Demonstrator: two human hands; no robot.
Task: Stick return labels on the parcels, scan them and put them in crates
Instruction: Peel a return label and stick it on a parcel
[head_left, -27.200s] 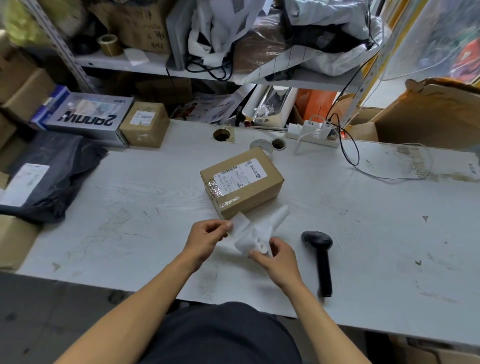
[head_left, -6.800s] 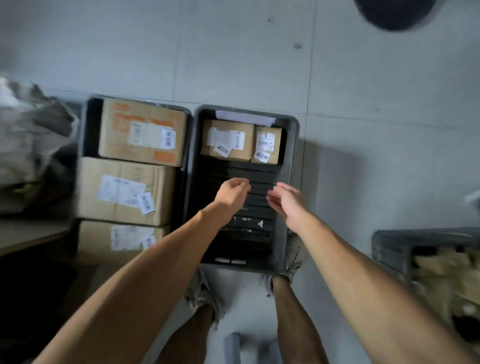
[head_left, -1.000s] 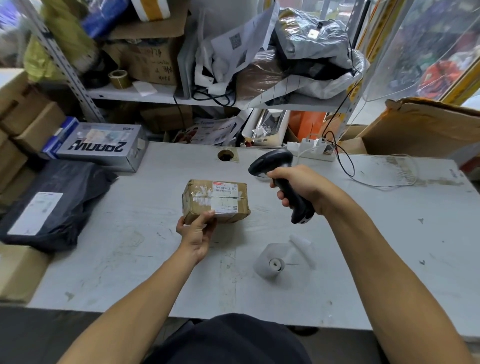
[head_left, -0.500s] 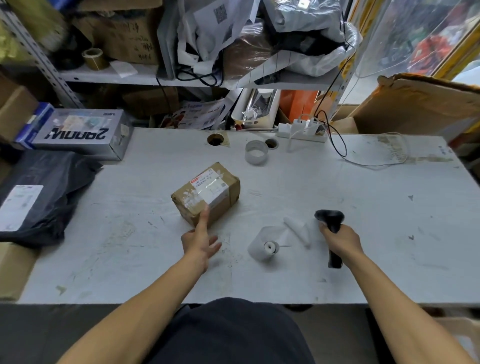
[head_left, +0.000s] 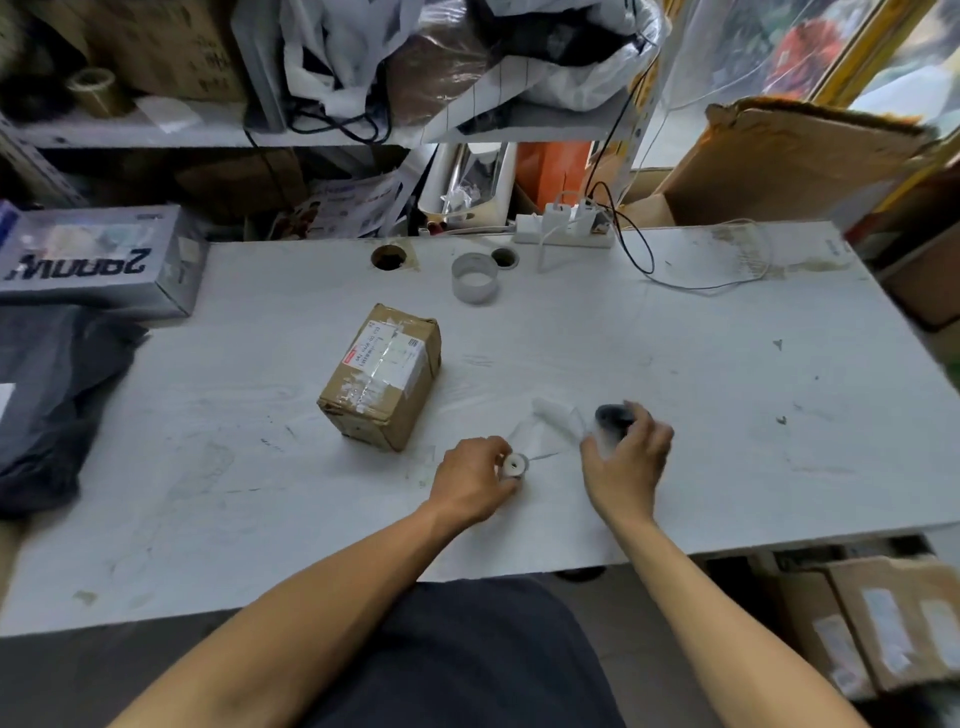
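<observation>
Scuffed white table (head_left: 675, 364), taped cardboard parcel (head_left: 382, 382)

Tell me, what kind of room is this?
Probably a parcel packing or returns room: a taped cardboard parcel with a shipping label on the worktable, a barcode scanner, and cluttered shelves.

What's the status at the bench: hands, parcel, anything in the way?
Left hand grips label roll. Right hand over scanner, grip unclear. Parcel on table, untouched. Nothing blocking.
</observation>
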